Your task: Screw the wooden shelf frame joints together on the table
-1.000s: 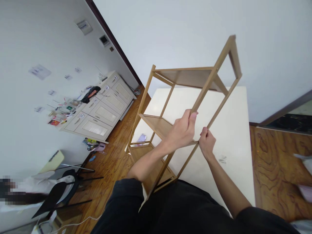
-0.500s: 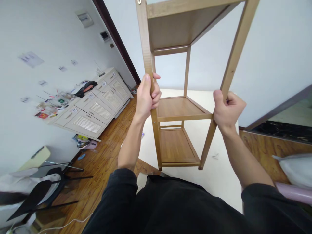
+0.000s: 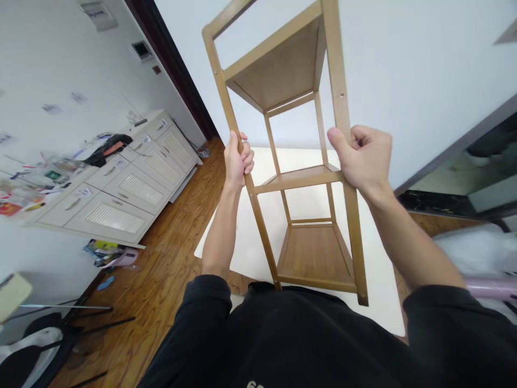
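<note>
A brown wooden shelf rack (image 3: 317, 253) with three tiers stands tilted in front of me, over a white table (image 3: 250, 237). My left hand (image 3: 238, 160) is closed around its left upright, just above the middle tier. Around the right upright, at about the same height, my right hand (image 3: 361, 159) is closed with the thumb on the near face. The top tier shows its underside. Whether the rack's feet touch the table or hang above it, I cannot tell.
To the left, a white cabinet (image 3: 129, 199) carries a cluttered top. Black folding chairs (image 3: 52, 345) are at the lower left on the wooden floor (image 3: 177, 242). A white wall (image 3: 407, 70) rises behind the table. Plastic-wrapped items (image 3: 476, 248) lie at the right.
The rack has turned and tilted between my hands, its top going left and its right upright coming nearer. My right hand has moved left and up. The view has swung to the right.
</note>
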`<state>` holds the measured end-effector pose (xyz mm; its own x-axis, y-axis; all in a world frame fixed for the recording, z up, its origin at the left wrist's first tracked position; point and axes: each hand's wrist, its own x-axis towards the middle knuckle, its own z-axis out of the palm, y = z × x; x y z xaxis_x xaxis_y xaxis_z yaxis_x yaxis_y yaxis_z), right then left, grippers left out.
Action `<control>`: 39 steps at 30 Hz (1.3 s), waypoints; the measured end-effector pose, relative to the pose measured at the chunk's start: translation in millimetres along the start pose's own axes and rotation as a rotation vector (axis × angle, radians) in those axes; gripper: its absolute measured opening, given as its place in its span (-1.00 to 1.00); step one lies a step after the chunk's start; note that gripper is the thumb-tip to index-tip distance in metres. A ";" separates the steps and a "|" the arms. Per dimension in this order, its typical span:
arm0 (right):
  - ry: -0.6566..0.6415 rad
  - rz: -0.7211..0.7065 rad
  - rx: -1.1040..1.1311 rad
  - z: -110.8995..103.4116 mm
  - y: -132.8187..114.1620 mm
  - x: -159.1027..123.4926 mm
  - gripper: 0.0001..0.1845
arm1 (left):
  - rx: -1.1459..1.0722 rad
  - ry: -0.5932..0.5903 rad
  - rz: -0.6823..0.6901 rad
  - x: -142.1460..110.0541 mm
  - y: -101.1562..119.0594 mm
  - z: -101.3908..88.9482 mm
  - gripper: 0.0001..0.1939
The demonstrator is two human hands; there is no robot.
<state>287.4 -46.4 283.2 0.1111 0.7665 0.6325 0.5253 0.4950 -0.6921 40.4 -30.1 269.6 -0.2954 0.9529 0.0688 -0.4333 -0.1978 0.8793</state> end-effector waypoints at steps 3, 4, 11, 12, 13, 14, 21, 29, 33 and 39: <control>-0.045 0.002 -0.039 22.3 -16.3 7.7 -0.36 | -0.036 -0.021 -0.017 24.2 -13.7 -22.3 -0.51; -0.065 0.003 -0.050 30.6 -20.7 9.1 -0.36 | -0.033 -0.011 -0.018 32.3 -20.2 -30.5 -0.50; -0.198 0.028 -0.121 99.2 -33.0 8.5 -0.51 | 0.087 -0.002 -0.102 91.2 -78.2 -92.1 -0.49; -0.217 0.043 -0.140 109.5 -31.7 8.0 -0.52 | 0.096 -0.011 -0.128 99.1 -88.3 -99.7 -0.49; -0.239 0.064 -0.164 119.5 -29.6 7.5 -0.53 | 0.105 -0.018 -0.157 106.5 -99.0 -106.6 -0.50; -0.258 0.091 -0.190 129.2 -26.8 7.0 -0.54 | 0.116 -0.022 -0.187 113.2 -110.3 -112.9 -0.50; -0.375 0.262 -0.327 182.4 9.4 -0.3 -0.54 | 0.286 0.005 -0.374 133.6 -194.4 -146.4 -0.45; -0.449 0.411 -0.400 222.4 74.3 -15.6 -0.60 | 0.424 0.035 -0.451 121.1 -268.3 -166.4 -0.42; -0.504 0.447 -0.423 237.8 89.6 -21.5 -0.63 | 0.553 0.097 -0.442 119.7 -284.0 -161.1 -0.47; -0.512 0.448 -0.427 243.8 106.8 -15.8 -0.68 | 0.705 0.036 -0.433 61.2 -265.6 -163.0 -0.49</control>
<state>136.1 94.1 114.6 0.0415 0.9990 0.0166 0.8114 -0.0241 -0.5840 -1.4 43.3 -36.6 -0.2574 0.9013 -0.3484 0.1174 0.3870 0.9146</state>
